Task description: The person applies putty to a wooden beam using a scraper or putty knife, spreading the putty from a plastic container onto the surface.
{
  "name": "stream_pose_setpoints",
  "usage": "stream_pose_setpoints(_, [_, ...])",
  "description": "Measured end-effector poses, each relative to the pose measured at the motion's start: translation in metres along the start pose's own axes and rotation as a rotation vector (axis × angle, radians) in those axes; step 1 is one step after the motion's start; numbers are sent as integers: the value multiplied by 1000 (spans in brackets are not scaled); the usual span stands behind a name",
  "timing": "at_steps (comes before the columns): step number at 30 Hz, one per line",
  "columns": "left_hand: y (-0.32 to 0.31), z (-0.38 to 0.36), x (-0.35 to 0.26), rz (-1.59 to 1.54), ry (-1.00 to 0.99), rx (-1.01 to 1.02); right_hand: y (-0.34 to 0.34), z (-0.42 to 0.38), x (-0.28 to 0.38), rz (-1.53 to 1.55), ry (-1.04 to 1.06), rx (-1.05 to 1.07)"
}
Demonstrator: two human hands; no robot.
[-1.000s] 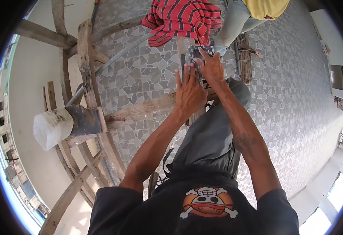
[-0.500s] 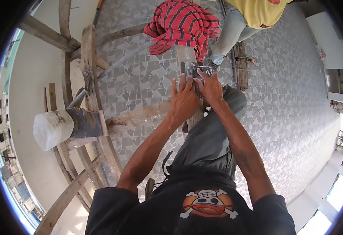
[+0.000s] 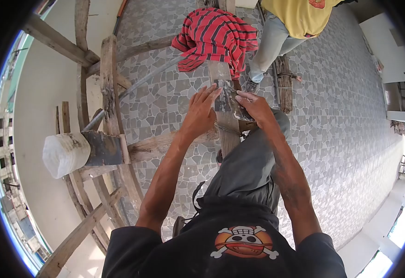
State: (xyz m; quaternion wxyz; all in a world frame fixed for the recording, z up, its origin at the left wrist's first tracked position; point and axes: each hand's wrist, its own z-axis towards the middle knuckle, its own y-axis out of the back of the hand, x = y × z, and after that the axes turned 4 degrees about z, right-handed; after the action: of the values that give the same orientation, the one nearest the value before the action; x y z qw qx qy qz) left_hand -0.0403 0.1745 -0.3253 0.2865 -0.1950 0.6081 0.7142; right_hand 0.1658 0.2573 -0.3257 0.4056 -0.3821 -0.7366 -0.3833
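Observation:
A dark grey tile (image 3: 229, 101) leans tilted against a pale wooden plank (image 3: 220, 73) above the crossbeam (image 3: 165, 141). My right hand (image 3: 256, 107) grips the tile's right edge, thumb over its face. The fingers of my left hand (image 3: 199, 112) are stretched out, and their tips touch the tile's upper left corner. My grey trouser leg (image 3: 251, 162) bends up just below both hands.
I am up on rough wooden scaffolding (image 3: 107, 88) with a white-wrapped post end (image 3: 66, 154) at left. A red striped cloth (image 3: 216, 33) hangs beyond the plank. Another person in a yellow shirt (image 3: 299, 16) stands on the patterned floor (image 3: 341, 116) below, by a bundle of sticks (image 3: 285, 78).
Both hands lay flat on the tile before. Now my left hand has slid off to the left, my right hand has shifted to the tile's edge, and the tile has tilted.

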Motion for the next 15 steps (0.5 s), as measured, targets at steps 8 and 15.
stream_pose_setpoints(8, [26,15,-25,-307,-65,17,33,-51,33,665,-442,271])
stream_pose_setpoints(15, [41,14,-35,-544,291,95,48,-63,38,-79,97,15])
